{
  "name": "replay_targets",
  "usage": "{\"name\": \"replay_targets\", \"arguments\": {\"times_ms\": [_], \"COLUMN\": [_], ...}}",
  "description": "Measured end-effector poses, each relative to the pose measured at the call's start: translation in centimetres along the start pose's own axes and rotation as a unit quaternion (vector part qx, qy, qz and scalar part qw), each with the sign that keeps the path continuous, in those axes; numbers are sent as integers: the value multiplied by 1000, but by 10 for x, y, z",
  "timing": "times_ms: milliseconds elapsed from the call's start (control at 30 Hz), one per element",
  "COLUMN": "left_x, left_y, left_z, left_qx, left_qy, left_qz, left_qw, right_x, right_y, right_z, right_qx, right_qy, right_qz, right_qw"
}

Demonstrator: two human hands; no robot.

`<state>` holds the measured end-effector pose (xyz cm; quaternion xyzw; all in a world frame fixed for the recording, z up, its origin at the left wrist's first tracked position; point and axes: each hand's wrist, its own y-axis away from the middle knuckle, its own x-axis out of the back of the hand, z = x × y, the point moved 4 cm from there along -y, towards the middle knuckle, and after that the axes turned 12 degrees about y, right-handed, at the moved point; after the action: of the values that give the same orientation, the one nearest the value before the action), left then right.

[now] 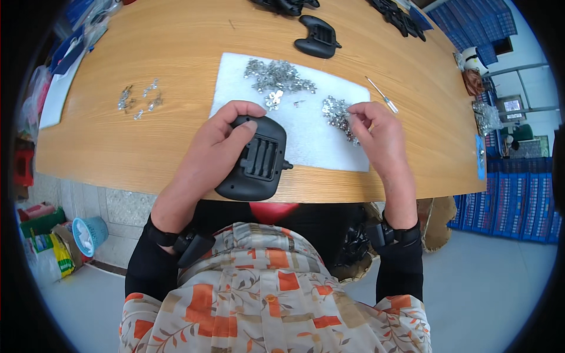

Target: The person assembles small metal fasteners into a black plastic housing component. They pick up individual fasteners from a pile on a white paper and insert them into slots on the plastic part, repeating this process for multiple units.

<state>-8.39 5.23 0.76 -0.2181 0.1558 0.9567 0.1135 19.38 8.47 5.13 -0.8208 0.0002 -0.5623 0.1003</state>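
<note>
My left hand grips a black game controller over the table's front edge, thumb on top and fingers around its far end. The controller's open battery compartment faces up, with no batteries in it. On a white foam sheet lie a larger heap of small shiny metal pieces and a smaller heap. My right hand is at the right side of the smaller heap, fingers curled and thumb close to them. Whatever is between those fingertips is too small to make out.
A screwdriver lies right of the foam sheet on the wooden table. Another black controller sits farther back. Loose metal bits are scattered at the left. Blue boxes are stacked on the right, beyond the table.
</note>
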Motion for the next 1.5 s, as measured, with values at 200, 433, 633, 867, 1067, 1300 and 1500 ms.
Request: {"name": "replay_targets", "arguments": {"times_ms": [200,433,633,867,1067,1300,1500], "left_x": [1,0,-2,-2,2,-5,0], "left_y": [-3,-1,-1,-1,-1,-5,-6], "left_z": [-3,-1,-2,-1,-4,8,6], "left_qx": [-19,-23,-29,-22,-15,28,24], "left_qy": [26,33,37,28,33,-25,37], "left_qz": [-11,-3,-6,-8,-15,-107,-128], "left_qw": [999,999,999,999,999,994,991], "right_x": [-17,-21,-17,-21,-14,-21,-25], "right_y": [-4,-13,-12,-7,-6,-9,-9], "right_z": [-15,-30,-17,-37,-50,-92,-104], "right_qx": [68,113,96,169,49,99,139], "right_qy": [44,102,36,145,-136,-294,-278], "right_qz": [15,-31,-17,-43,-56,-100,-80], "right_qw": [997,988,995,974,988,945,947]}}
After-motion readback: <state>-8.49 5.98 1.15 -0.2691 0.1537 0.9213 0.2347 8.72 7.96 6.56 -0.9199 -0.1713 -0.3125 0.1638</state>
